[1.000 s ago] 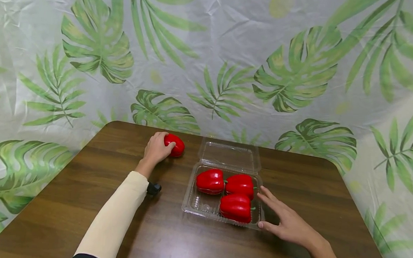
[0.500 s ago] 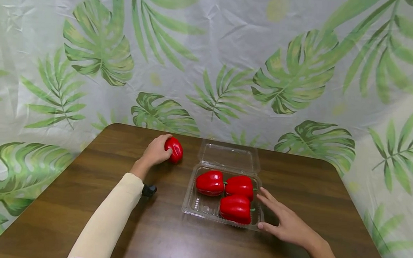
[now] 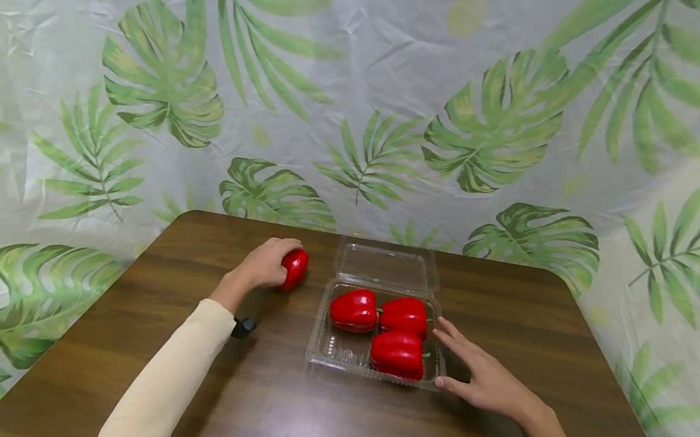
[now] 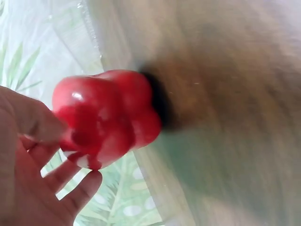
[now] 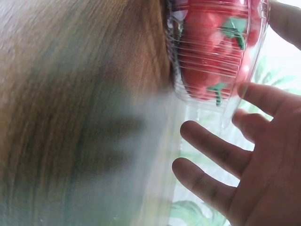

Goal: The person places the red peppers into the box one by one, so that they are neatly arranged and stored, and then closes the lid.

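Note:
My left hand (image 3: 266,261) grips a glossy red bell pepper (image 3: 294,269) left of the clear plastic clamshell box (image 3: 331,357). In the left wrist view the thumb and fingertips hold one side of this pepper (image 4: 108,113), its lobed end facing the camera. Three more red bell peppers lie in the box: one at the back left (image 3: 354,309), one at the back right (image 3: 403,316) and one at the front right (image 3: 397,354). With fingers spread, my right hand (image 3: 484,374) touches the box's right rim; the right wrist view shows green stems through the ribbed wall (image 5: 207,61).
The box's transparent lid (image 3: 388,263) is folded back behind it, flat toward the far edge of the brown wooden table (image 3: 500,299). A leaf-patterned cloth (image 3: 381,81) hangs behind the table. Within the box, the front left corner holds no pepper.
My left hand has drawn the red bell pepper slightly toward me, and the pepper has turned to stand more upright in the view. My right hand stays at the box's rim.

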A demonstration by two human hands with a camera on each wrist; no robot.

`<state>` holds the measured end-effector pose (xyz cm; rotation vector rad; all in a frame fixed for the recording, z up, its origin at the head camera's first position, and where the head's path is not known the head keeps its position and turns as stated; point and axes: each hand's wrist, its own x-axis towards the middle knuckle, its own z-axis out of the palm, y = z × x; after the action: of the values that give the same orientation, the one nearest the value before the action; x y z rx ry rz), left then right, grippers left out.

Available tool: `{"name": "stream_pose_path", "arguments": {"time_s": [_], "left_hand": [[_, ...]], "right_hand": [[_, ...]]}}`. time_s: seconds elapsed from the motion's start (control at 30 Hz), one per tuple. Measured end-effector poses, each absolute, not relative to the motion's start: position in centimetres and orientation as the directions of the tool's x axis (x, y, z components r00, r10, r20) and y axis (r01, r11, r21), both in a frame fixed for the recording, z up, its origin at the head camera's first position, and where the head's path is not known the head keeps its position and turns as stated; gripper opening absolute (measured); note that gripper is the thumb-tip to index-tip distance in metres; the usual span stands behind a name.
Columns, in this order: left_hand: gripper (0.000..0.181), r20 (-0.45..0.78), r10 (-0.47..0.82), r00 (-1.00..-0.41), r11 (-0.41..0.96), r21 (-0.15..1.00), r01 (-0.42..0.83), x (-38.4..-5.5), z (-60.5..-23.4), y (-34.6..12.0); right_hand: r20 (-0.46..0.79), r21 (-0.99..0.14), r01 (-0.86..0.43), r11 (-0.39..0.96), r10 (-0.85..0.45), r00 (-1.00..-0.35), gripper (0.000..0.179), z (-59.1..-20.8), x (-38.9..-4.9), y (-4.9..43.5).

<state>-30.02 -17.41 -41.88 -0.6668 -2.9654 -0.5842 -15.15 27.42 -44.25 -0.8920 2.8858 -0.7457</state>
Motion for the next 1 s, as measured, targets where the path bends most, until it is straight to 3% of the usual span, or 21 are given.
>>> {"name": "stream_pose_path", "arguments": {"time_s": [0.13,0.37,0.53,1.0], "left_hand": [[0.05,0.147,0.391,-0.909,0.852,0.317,0.417,-29.1,-42.1,-17.5],[0.061,0.156,0.378,-0.912,0.857,0.314,0.409,-28.6,-42.4,-17.5],[0.058,0.149,0.371,-0.917,0.875,0.275,0.399,-28.4,-42.4,-17.5],[0.064,0.007,0.411,-0.912,0.866,0.311,0.393,-28.0,-41.8,-17.5]], "right_hand": [[0.115,-0.456,-0.534,0.712,-0.547,-0.829,0.077,-44.2,-15.2,27.4],[0.11,-0.452,-0.526,0.721,-0.54,-0.835,0.077,-44.2,-15.4,27.4],[0.099,-0.461,-0.517,0.721,-0.537,-0.838,0.078,-44.1,-15.3,27.4],[0.099,-0.471,-0.507,0.721,-0.528,-0.843,0.078,-44.2,-15.0,27.6]]}}
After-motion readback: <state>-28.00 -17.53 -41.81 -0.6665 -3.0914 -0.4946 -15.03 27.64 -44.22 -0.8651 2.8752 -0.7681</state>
